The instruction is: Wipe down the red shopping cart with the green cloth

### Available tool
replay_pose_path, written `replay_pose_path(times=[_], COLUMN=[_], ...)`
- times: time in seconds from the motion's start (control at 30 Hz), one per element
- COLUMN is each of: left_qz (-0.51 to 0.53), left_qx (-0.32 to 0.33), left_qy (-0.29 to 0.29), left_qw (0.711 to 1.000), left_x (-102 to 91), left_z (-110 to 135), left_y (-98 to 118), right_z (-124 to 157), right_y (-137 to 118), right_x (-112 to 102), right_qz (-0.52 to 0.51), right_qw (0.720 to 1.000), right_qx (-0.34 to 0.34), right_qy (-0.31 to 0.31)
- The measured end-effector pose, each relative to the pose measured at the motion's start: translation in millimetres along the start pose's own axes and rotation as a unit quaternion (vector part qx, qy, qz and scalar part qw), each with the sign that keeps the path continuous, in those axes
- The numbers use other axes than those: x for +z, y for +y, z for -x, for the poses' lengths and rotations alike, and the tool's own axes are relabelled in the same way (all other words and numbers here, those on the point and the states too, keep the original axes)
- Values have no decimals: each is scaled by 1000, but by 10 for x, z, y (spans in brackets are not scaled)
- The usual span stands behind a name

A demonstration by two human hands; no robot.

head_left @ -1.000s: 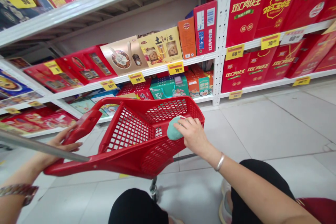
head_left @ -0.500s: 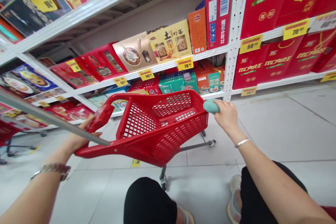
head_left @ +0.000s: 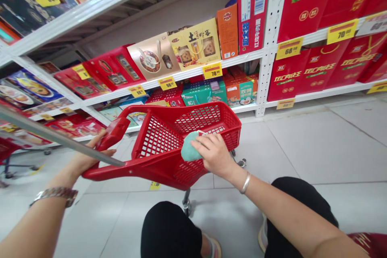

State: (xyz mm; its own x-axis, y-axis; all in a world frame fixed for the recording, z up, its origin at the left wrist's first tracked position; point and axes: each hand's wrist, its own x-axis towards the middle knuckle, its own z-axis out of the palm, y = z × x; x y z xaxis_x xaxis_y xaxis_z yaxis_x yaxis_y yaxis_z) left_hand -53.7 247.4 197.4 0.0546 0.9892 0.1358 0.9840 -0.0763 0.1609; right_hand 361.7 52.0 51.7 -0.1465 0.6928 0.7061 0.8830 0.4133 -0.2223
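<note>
A red plastic shopping cart (head_left: 163, 165) with lattice walls stands in front of me, its basket holding nothing visible. My left hand (head_left: 87, 159) is wrapped around the cart's handle at the left. A grey pole (head_left: 60, 134) crosses in front of that hand and hides part of it. In my right hand (head_left: 218, 155) is a soft, rounded mint-green sponge (head_left: 190, 147) with a small white loop. The sponge lies against the near top rim of the basket, about midway along that side.
White shelves (head_left: 193, 74) with gift boxes and yellow price tags run behind the cart. Red boxes (head_left: 287, 74) fill the shelves at right. Another cart (head_left: 9, 151) stands at far left. My knees (head_left: 171, 229) are close to the cart on the tiled floor (head_left: 302, 141).
My right hand has moved left with the sponge, from the basket's far right end to the middle of its near rim. My left hand stays on the handle.
</note>
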Motion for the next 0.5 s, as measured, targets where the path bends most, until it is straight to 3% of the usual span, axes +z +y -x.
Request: replay_pose_path(times=[0.23, 0.5], left_qz=[37, -1], left_qx=[-5, 18], left_qy=[-28, -10], left_qw=[999, 1000], left_x=[-41, 31], left_z=[-14, -108], left_y=[-11, -172], right_z=[-31, 64], right_y=[31, 443], right_x=[-6, -260], right_qz=[25, 77], right_qw=[998, 983], right_qx=[23, 141], right_qy=[-58, -84])
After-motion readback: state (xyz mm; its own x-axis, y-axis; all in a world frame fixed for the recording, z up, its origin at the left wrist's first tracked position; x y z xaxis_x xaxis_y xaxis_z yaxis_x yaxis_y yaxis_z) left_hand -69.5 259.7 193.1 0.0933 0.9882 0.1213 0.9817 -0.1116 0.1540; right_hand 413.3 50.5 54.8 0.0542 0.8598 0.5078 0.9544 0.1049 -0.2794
